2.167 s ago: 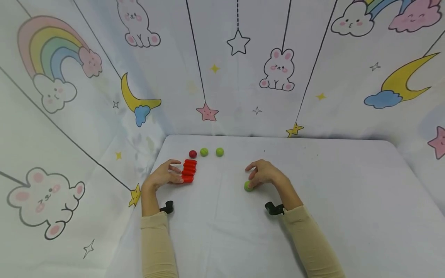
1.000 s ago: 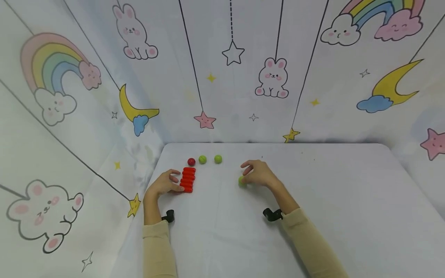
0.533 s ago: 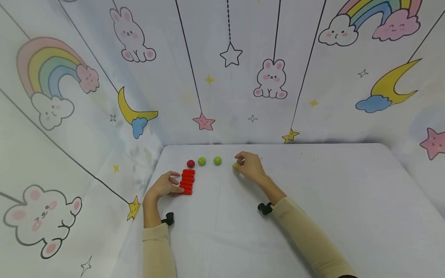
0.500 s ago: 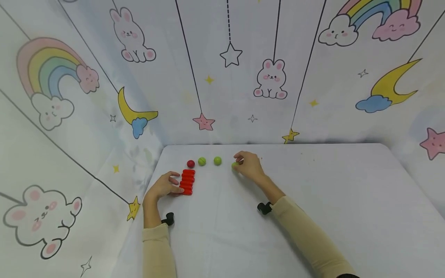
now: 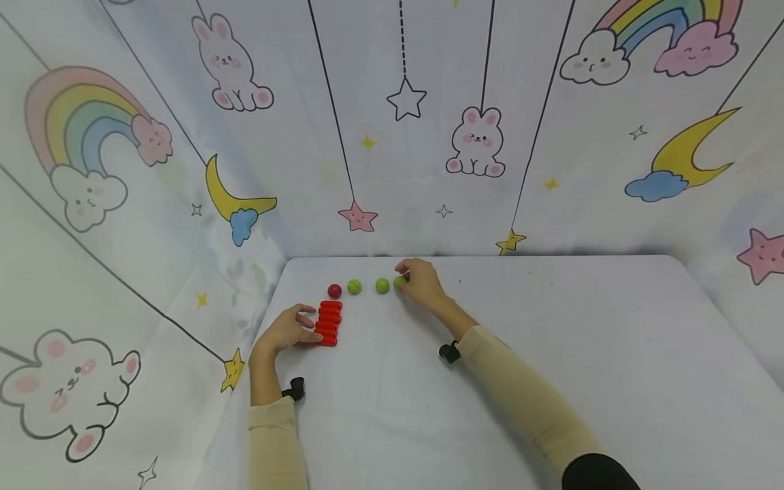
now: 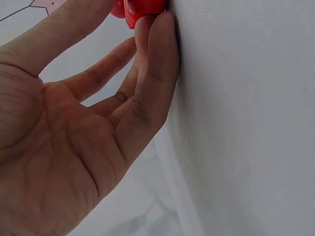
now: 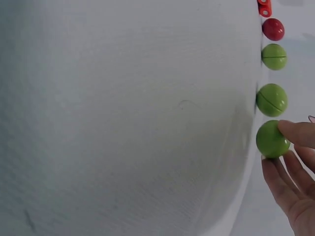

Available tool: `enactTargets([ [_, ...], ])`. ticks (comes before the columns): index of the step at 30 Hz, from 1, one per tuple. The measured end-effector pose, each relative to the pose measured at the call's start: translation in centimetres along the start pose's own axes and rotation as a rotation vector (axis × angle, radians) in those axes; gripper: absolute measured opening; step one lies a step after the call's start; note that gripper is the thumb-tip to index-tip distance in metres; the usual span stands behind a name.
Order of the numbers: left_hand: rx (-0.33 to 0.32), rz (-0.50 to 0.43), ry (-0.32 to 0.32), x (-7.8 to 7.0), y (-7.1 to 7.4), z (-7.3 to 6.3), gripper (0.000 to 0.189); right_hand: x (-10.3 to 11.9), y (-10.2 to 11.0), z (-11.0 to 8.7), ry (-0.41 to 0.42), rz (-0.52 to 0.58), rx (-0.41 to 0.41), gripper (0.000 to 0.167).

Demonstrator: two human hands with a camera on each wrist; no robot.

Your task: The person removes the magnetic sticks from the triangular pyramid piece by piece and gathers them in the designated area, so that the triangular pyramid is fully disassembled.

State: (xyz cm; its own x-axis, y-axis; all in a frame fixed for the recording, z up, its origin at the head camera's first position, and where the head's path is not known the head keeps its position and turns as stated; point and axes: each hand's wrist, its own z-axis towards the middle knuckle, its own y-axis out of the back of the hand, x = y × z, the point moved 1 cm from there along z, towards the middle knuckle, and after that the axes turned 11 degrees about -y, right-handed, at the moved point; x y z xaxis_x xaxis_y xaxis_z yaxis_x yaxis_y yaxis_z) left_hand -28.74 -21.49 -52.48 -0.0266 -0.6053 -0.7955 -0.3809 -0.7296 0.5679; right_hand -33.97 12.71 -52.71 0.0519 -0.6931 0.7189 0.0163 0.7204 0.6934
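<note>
My right hand (image 5: 424,284) pinches a shiny green ball (image 7: 270,140) between thumb and fingertips, close to the right end of a row of balls. That row holds a seamed green ball (image 5: 382,286), another green ball (image 5: 354,286) and a dark red ball (image 5: 334,291). Several short red cylinders (image 5: 329,318) lie side by side in a column in front of the red ball. At the near end of this column my left hand (image 5: 284,331) has its thumb and fingertips on a red cylinder (image 6: 145,7), in a pinch; most of that piece is cut off in the left wrist view.
A white cloth covers the table (image 5: 380,422), whose back edge runs just behind the balls. Patterned curtains (image 5: 416,170) hang behind and at the left. A black wrist camera (image 5: 450,352) sits by the right wrist, another camera (image 5: 296,388) by the left.
My right hand has carried the green ball away from me and to the left, up to the other balls. The left hand has stayed at the red cylinders. The head view has tilted slightly.
</note>
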Motion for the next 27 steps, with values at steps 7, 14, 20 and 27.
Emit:
enactTargets([
  [7, 0.0, 0.003, -0.009, -0.2, -0.3, 0.4, 0.068, -0.6, -0.5, 0.6, -0.008, -0.024, -0.019, 0.029],
  [14, 0.014, -0.001, -0.02, -0.4, -0.6, 0.9, 0.067, -1.4, -0.2, 0.6, -0.021, -0.018, -0.053, 0.028],
  [20, 0.008, -0.02, -0.014, -0.5, -0.3, 1.0, 0.063, -1.5, 0.4, 0.2, -0.052, -0.002, -0.045, 0.034],
  [27, -0.081, 0.078, 0.02, -1.5, 0.1, 0.7, 0.061, -1.9, 2.5, -1.7, -0.033, 0.008, -0.064, 0.033],
])
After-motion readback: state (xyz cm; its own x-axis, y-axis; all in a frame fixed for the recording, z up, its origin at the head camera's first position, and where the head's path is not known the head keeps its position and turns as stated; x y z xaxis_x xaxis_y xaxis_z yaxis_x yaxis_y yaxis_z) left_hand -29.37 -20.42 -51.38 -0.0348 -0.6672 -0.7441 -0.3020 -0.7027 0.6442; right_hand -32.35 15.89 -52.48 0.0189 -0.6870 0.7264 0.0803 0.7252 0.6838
